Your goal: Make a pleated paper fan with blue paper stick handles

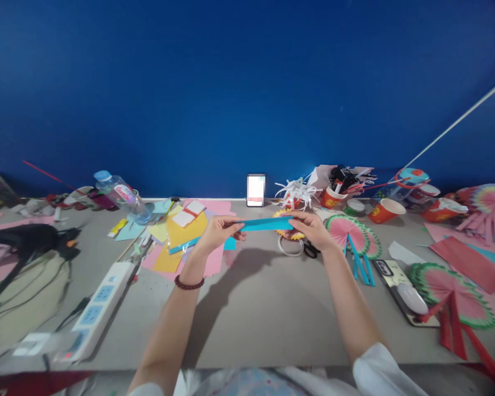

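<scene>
A long blue paper strip [268, 223] is held level above the grey table [256, 308], one end in each hand. My left hand [218, 232], with a dark bead bracelet on its wrist, pinches the strip's left end. My right hand [311, 228] pinches the right end. Just behind and under the right hand lie a yellow-and-pink paper fan [287, 234], a tape ring [291, 247] and black scissors [311, 251].
Coloured paper sheets [181, 236] lie left of my hands, with a water bottle [121, 195] and a white power strip [94, 311]. Pink-green paper fans [352, 234], red paper cups [385, 210], a phone [396, 280] and a standing phone [256, 190] sit right and behind.
</scene>
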The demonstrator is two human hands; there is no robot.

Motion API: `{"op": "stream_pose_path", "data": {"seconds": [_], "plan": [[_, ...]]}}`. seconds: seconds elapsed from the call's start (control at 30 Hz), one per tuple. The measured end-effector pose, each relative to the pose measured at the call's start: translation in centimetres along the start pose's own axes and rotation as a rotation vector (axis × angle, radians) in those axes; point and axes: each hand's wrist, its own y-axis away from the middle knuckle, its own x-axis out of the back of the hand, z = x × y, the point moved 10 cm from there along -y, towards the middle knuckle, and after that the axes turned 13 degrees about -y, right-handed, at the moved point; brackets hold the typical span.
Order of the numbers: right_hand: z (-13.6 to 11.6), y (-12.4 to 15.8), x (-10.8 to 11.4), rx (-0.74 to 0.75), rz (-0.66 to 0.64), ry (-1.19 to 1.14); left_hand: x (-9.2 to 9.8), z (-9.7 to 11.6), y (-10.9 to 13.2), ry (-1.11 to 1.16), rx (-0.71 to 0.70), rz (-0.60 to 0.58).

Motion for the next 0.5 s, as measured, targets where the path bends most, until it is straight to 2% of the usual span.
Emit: {"op": "stream_pose_path", "data": {"seconds": [0.37, 0.5], "plan": [[0.83, -0.3, 0.52, -0.043, 0.014, 0.084, 0.23, -0.09, 0.05, 0.02, 0.029, -0.018], [1.03, -0.35, 0.65, -0.056, 0.036, 0.02, 0.11, -0.14, -0.06, 0.014, -0.001, -0.047]]}}
